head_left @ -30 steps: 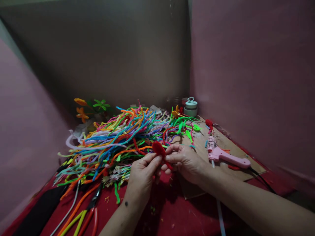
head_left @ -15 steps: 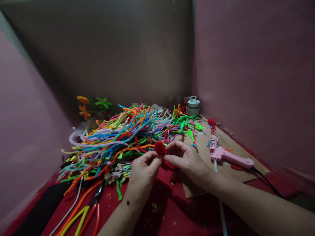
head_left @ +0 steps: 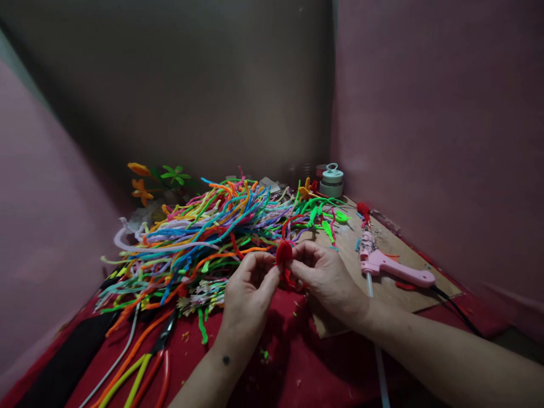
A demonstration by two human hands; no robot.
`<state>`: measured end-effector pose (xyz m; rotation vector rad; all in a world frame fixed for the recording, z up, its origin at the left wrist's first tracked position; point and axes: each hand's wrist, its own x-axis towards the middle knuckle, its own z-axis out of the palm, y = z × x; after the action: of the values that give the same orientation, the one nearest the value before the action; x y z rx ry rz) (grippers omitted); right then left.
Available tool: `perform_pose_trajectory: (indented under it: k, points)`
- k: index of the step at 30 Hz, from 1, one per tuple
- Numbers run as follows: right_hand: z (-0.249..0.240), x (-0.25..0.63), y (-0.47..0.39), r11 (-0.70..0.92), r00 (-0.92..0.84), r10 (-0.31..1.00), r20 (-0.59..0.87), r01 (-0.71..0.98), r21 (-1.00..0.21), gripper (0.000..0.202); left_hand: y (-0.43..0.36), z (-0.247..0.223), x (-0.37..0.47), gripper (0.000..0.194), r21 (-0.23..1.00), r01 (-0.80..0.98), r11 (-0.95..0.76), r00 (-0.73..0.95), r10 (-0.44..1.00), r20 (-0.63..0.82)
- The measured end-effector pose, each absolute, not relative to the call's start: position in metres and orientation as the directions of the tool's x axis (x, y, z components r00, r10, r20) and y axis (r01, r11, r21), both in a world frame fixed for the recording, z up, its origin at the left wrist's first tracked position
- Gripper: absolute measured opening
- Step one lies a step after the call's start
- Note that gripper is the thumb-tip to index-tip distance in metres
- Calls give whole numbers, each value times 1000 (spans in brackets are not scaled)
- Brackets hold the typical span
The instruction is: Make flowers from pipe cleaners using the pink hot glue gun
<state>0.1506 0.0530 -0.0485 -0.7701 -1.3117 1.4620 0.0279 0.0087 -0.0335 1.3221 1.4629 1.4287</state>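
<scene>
Between my two hands is a small red fuzzy piece (head_left: 284, 253), rounded and shaped like a petal of bent pipe cleaner. My left hand (head_left: 250, 292) pinches its lower left side with thumb and forefinger. On the other side, my right hand (head_left: 327, 277) grips it with closed fingertips, and a bit more red fuzz shows below them. Just behind my hands lies a big heap of coloured pipe cleaners (head_left: 204, 221). The fingertips partly cover how the red piece is folded.
A pink glue gun (head_left: 395, 269) with its glue stick lies on a cardboard sheet (head_left: 419, 300) at right. Scissors (head_left: 164, 340) rest at lower left on the red cloth (head_left: 199, 374). Behind stand a mint-green jar (head_left: 331, 181), green leaves (head_left: 327, 229) and orange flowers (head_left: 142, 191).
The red piece has turned slightly and shifted a little right between my fingertips. Both hands keep their pinch; the whole view has moved slightly.
</scene>
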Motion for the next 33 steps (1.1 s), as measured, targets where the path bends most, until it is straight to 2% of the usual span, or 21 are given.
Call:
perform_pose_trajectory:
  k: [4,11,24,33]
  points:
    - [-48,150,51,55,-333,933,136,-243,-969,14,6,-31,30,9,962,228,-148,-237,950,203]
    - [-47,151,49,5,-361,927,102,-259,-966,18,8,-32,26,10,965,242,-98,-246,956,158]
    - [-50,149,52,-52,-386,920,65,-286,-957,20,10,-27,29,14,997,72,-8,-231,973,25]
    - [-52,149,53,-70,-405,911,78,-339,-938,20,9,-31,30,10,993,93,-73,-160,983,87]
